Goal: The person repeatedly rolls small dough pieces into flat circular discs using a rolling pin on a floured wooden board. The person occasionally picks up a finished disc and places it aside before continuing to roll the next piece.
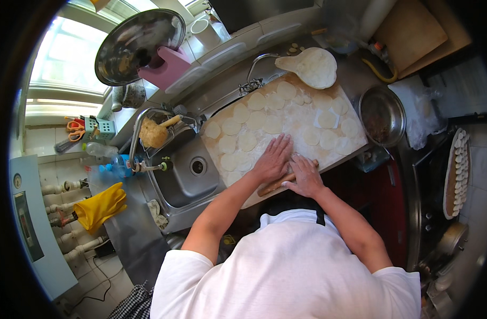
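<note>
A floured wooden board (211, 145) lies across the counter and the sink's edge. My left hand (272, 159) is spread flat near the board's front edge, fingers pointing away from me. Whatever lies under its palm is hidden. Just to its right, my right hand (305, 175) rests over a wooden rolling pin (276, 186), whose middle it covers. Several thin rolled dough rounds (273, 124) are spread over the board, some overlapping. A few small dough pieces (303, 99) sit among them. One round lies on a white square sheet (336, 119).
A gourd ladle (285, 63) of flour stands at the board's far corner. Right are a steel bowl (403, 115) with some filling and a tray (449, 191) of dumplings. Left are a sink (175, 191), faucet (147, 168), bottles (121, 165) and yellow gloves (99, 205).
</note>
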{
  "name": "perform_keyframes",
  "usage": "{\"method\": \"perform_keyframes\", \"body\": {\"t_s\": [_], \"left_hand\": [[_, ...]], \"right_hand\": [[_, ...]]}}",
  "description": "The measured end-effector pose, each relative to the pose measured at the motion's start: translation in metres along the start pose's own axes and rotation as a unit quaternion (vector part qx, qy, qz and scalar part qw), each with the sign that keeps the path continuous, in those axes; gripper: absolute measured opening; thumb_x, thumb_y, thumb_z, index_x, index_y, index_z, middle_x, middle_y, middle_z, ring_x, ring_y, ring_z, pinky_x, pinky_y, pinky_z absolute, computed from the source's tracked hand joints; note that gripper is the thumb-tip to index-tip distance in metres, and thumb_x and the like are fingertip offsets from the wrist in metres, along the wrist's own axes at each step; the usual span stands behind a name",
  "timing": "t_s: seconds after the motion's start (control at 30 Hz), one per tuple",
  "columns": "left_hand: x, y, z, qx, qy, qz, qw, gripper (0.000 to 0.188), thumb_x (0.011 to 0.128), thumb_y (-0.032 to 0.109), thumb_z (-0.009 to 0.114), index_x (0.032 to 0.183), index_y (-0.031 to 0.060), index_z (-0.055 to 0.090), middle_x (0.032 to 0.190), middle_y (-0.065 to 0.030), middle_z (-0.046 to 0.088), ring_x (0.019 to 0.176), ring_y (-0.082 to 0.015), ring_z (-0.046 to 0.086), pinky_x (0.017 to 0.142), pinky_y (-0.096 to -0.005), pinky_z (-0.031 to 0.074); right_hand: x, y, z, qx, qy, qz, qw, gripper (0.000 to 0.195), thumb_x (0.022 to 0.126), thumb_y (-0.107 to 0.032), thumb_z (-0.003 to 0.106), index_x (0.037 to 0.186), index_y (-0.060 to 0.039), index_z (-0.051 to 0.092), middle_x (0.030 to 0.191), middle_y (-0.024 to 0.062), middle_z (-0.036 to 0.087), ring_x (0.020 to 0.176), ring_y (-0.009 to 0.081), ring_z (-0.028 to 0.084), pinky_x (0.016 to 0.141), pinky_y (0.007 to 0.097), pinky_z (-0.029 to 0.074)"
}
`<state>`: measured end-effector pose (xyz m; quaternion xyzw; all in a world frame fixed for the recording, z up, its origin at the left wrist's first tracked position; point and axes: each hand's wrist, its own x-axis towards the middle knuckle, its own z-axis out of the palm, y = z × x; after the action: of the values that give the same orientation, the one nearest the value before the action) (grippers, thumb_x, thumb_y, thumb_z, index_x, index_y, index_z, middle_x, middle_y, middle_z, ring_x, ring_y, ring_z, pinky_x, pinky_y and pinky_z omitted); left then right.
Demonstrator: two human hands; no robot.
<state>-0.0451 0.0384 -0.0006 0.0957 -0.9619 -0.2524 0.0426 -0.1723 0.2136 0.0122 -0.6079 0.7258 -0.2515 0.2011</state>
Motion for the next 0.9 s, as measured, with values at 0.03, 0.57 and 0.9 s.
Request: {"method": "perform_keyframes", "body": {"t_s": [0.03,0.57,0.9], "left_hand": [[0.001,-0.003,0.008,0.022,-0.039,0.014,0.999,0.080,0.091,0.026,0.064,0.162,0.0038,0.034,0.173,-0.0216,0.024,0.163,-0.0409,0.014,0.131,-0.0559,0.014],[-0.010,0.001,-0.003,-0.159,0.095,-0.030,0.982,0.088,0.084,0.034,0.057,0.164,0.0070,0.030,0.171,-0.0260,0.024,0.161,-0.0440,0.015,0.130,-0.0604,0.009],[-0.027,-0.008,-0.017,-0.050,0.050,-0.108,0.992,0.041,0.082,0.002,0.068,0.123,0.0039,0.066,0.118,-0.0183,0.065,0.114,-0.0410,0.059,0.103,-0.0467,0.049]], "right_hand": [[0.000,-0.002,0.000,0.009,0.004,0.002,1.000,0.069,0.081,-0.043,0.086,0.132,-0.0037,0.060,0.150,0.0226,0.050,0.144,0.0403,0.045,0.119,0.0526,0.035],[-0.002,0.005,0.002,-0.004,0.011,-0.050,0.999,0.059,0.077,-0.037,0.089,0.120,-0.0056,0.064,0.145,0.0191,0.053,0.138,0.0397,0.049,0.115,0.0530,0.036],[-0.006,0.012,0.008,-0.023,0.024,-0.062,0.998,0.044,0.079,-0.034,0.087,0.109,-0.0071,0.069,0.145,0.0185,0.054,0.141,0.0401,0.047,0.116,0.0549,0.036]]}}
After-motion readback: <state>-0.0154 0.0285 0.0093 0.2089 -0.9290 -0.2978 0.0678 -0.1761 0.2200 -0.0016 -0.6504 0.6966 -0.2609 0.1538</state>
